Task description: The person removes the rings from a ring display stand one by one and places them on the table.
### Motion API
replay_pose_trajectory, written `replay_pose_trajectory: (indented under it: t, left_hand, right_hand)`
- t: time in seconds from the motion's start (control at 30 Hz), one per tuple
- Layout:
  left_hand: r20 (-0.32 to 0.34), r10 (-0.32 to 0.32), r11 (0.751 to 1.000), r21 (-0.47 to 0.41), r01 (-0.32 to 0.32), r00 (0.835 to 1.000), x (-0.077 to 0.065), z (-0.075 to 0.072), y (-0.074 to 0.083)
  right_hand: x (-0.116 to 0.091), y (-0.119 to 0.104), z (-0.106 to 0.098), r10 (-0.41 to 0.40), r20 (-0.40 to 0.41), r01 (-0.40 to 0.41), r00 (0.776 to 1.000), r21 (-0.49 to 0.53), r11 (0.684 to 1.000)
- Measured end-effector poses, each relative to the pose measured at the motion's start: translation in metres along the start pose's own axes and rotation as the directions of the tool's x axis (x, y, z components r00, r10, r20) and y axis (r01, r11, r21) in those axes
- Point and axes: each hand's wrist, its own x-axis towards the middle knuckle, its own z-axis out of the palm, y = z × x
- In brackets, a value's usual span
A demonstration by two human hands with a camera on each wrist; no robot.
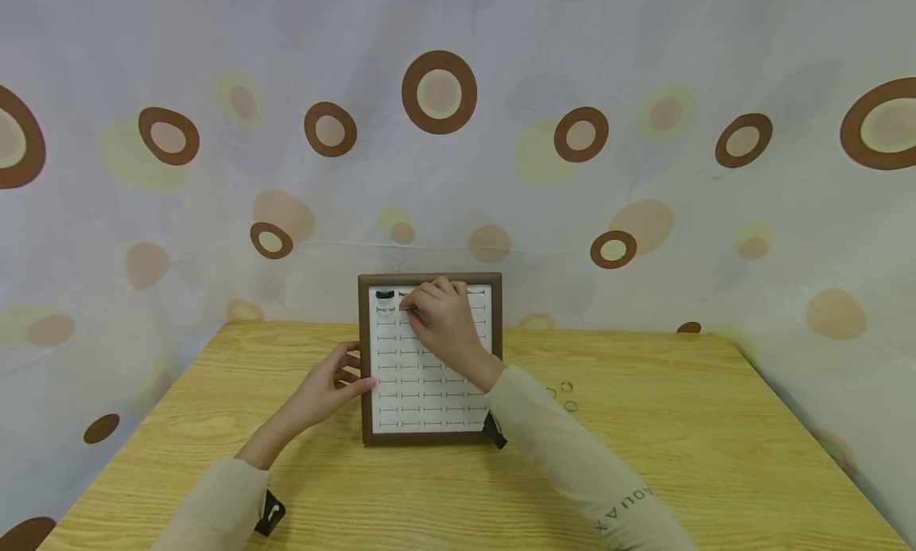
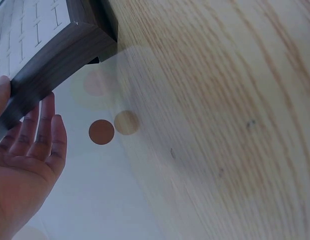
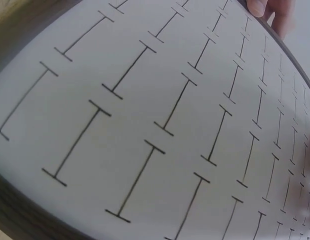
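Observation:
A brown-framed white slotted board [image 1: 422, 368] stands propped up on the table. My left hand [image 1: 322, 388] holds its left edge, thumb on the front and fingers behind, as the left wrist view shows. At the upper rows, my right hand [image 1: 447, 320] has thumb and fingertips together against a slot, pinching what seems to be a small ring, mostly hidden. A black ring [image 1: 385, 295] sits in the top-left slot, with a pale ring [image 1: 386, 310] in the slot below. In the right wrist view the slotted face [image 3: 129, 100] fills most of the picture.
Several small rings [image 1: 570, 406] lie on the wooden table [image 1: 644, 440] to the right of the board, partly behind my right sleeve. A patterned cloth [image 1: 501, 201] hangs behind the table. Dark wrist devices [image 1: 270, 513] show at both sleeves.

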Motion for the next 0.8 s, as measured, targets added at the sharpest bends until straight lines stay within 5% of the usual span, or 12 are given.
replay_pose_trajectory:
  t: [0.8]
  left_hand:
    - [0.008, 0.007, 1.000, 0.010, -0.007, 1.000, 0.0017, 0.0005, -0.0041]
  right_hand:
    - [0.0015, 0.0024, -0.0054, -0.012, 0.033, 0.009, 0.999, 0.109, 0.994]
